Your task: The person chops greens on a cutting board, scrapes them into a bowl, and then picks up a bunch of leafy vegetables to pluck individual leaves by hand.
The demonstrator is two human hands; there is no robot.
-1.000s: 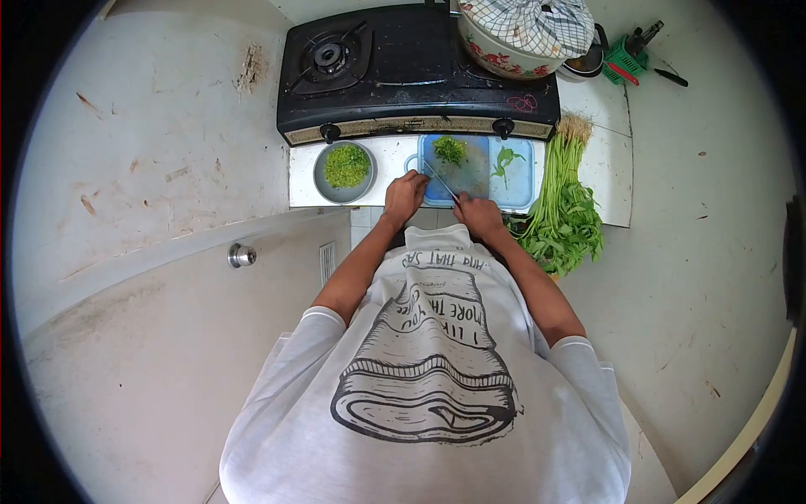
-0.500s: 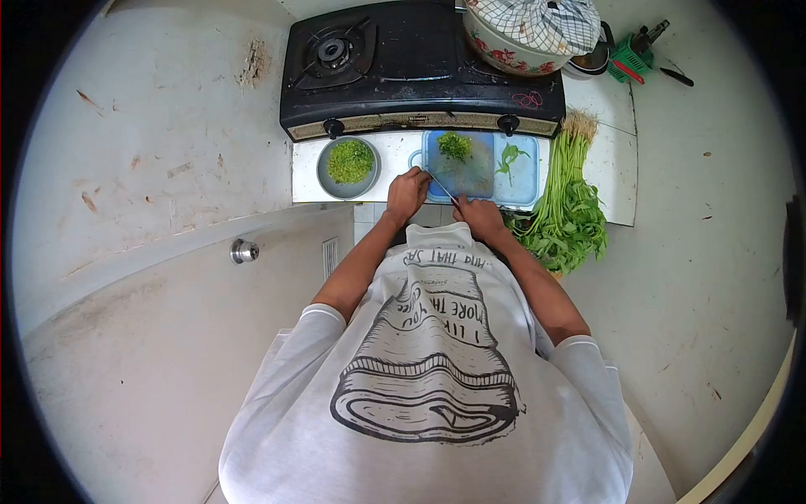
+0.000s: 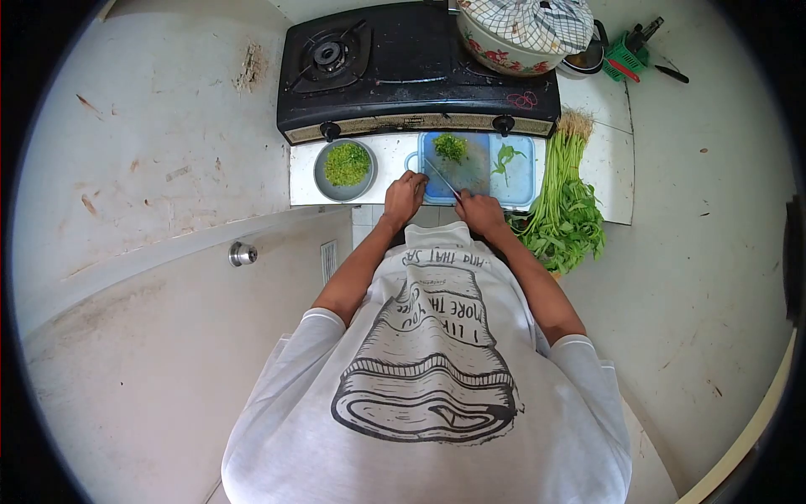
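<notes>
My right hand [image 3: 481,214] is wrapped round the handle of a knife [image 3: 441,176], at the near edge of a blue cutting board [image 3: 525,194]. The blade slants up and left over the board. At the board's near left corner, the fingers of my left hand [image 3: 405,195] are pressed together; anything in them is too small to make out. A small heap of chopped greens [image 3: 451,147] lies at the board's far left, with a loose leafy sprig [image 3: 508,158] on the right part.
A grey bowl [image 3: 317,179] of chopped greens stands on the white counter to the left. Right of the board lies a large bunch of leafy stalks [image 3: 571,197]. Behind is a black gas stove [image 3: 411,67] bearing a cloth-covered floral pot [image 3: 495,52]. A green basket [image 3: 625,55] holds utensils.
The knife blade has swung away from my left fingers, its tip now farther up the board. My left hand has dropped slightly toward the near edge. The view has shifted a little.
</notes>
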